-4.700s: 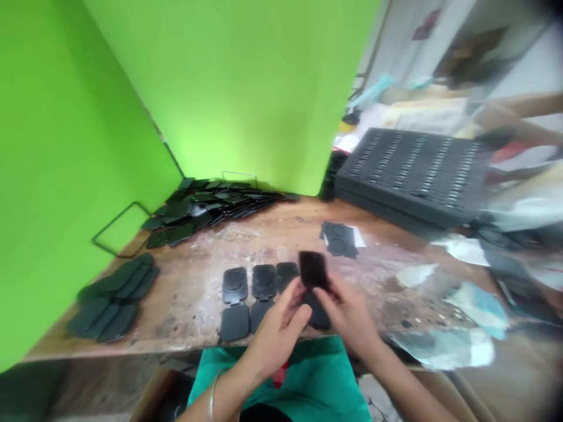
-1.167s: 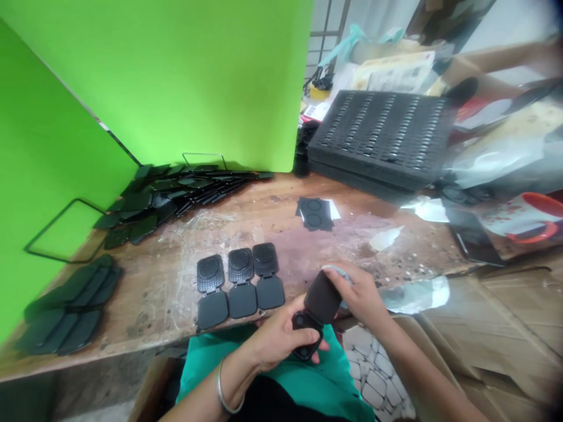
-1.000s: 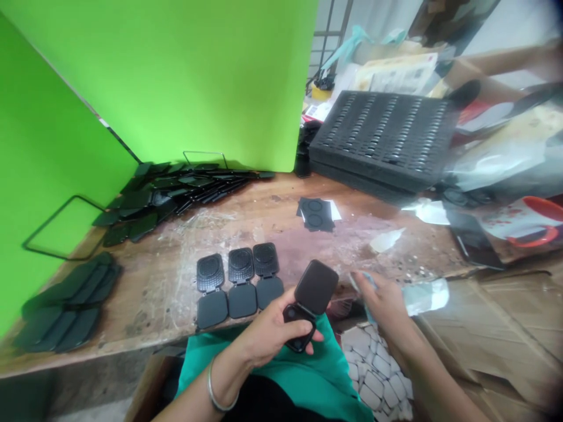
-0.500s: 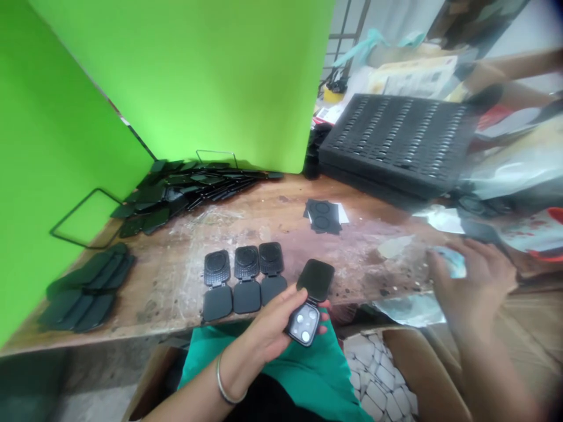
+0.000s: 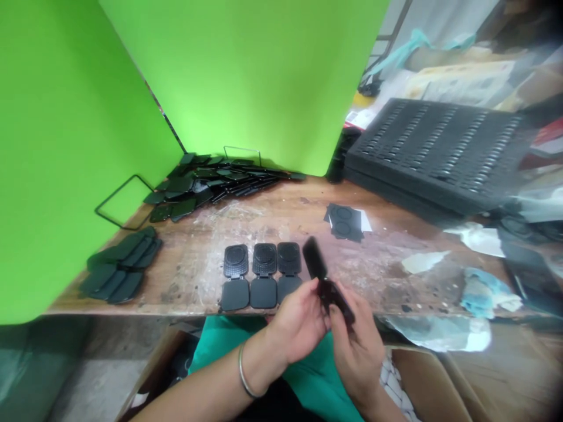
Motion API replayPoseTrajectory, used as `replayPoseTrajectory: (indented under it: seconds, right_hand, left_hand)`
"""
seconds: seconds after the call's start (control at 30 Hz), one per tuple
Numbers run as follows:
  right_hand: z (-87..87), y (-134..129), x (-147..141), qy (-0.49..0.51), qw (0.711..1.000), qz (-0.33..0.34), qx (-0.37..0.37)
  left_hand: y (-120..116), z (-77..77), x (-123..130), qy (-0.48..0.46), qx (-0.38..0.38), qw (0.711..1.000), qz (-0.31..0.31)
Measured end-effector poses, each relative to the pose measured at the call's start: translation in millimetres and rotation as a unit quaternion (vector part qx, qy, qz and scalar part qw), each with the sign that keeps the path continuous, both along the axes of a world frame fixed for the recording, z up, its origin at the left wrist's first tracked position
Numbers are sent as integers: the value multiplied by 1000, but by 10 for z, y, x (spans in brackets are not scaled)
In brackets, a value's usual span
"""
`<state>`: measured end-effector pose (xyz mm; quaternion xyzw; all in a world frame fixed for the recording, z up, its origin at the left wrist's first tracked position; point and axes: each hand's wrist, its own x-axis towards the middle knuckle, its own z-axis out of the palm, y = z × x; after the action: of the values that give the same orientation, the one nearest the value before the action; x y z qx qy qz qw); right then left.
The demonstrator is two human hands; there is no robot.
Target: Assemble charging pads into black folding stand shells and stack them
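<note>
Above the table's front edge I hold a black hinged two-panel device (image 5: 314,259), opened out and tilted, with its upper panel blurred. My left hand (image 5: 297,325) grips it near the hinge. My right hand (image 5: 358,346) is closed round the lower panel from the right, thumb across its face. To the left, three similar opened devices (image 5: 264,292) lie side by side, each with a ringed, textured panel at the top and a smooth one below. A crumpled blue and white cloth (image 5: 479,293) rests at the right of the table.
Black panels are heaped (image 5: 211,181) against the green partition (image 5: 264,76), and stacked black pieces (image 5: 118,272) lie at left. Black sheets with ring shapes (image 5: 345,223) sit mid-table. A black slotted foam block (image 5: 435,146) stands at back right. Below are cardboard boxes (image 5: 422,375).
My right hand has come in from the right, leaving the cloth on the table, and now grips the device alongside my left. The device has turned, hiding the white round spots. The view has shifted left.
</note>
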<state>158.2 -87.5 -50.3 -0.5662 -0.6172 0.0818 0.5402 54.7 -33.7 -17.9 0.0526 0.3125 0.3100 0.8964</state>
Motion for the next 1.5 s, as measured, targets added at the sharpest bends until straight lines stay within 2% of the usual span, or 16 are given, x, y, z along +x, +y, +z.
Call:
replayPoseTrajectory:
  seconds: [0.07,0.1,0.13,0.17,0.23,0.3,0.33,0.4,0.47,0.53,0.63,0.77,0.93,1.03,1.3,1.5]
  right_hand:
    - [55,94,45,4,999,22,31]
    - [66,150,88,-18,998,25,53]
    - [62,211,141,-53,996,27,73]
    - [41,273,198,-96,991,30,87]
    - [-42,386,302,-185,977,60,85]
    - [-158,467,360,-251,961,99,66]
    - [-217,490,368,-274,953,113,60]
    - [-315,504,349,-310,940,134,53]
    - [-376,488,309,-325,933,148,46]
    - [-402,466,282,-321,933,160,34]
    - [-396,486,295,-292,942,163,13]
    - [-348,694,349,-277,950,146,-18]
    - [-373,1035,330,-335,926,151,-83]
    - [-455,1096,288,-366,911,154,-115]
    - [-532,1042,256,-383,898,181,-121]
    - [-593,1047,259,-379,901,193,-90]
  left_hand:
    - [3,-13,-156,55,100,993,-33]
    - [7,-19,-246,115,170,977,-53]
    - [16,-23,-338,193,257,944,-74]
    - [34,-29,-424,283,355,886,-89]
    - [100,-55,-561,454,533,708,-90]
    - [202,-109,-637,562,634,525,-84]
    - [260,-148,-657,596,656,455,-88]
    - [372,-238,-675,638,670,362,-112]
    - [458,-323,-688,657,670,317,-140]
    - [512,-382,-708,664,665,302,-162]
    - [546,-416,-737,668,653,301,-192]
    - [558,-415,-742,669,646,304,-207]
    - [557,-444,-738,665,655,306,-187]
    - [556,-455,-738,666,651,310,-190]
    - [552,-399,-723,656,640,347,-199]
    - [537,-351,-759,632,630,401,-204]
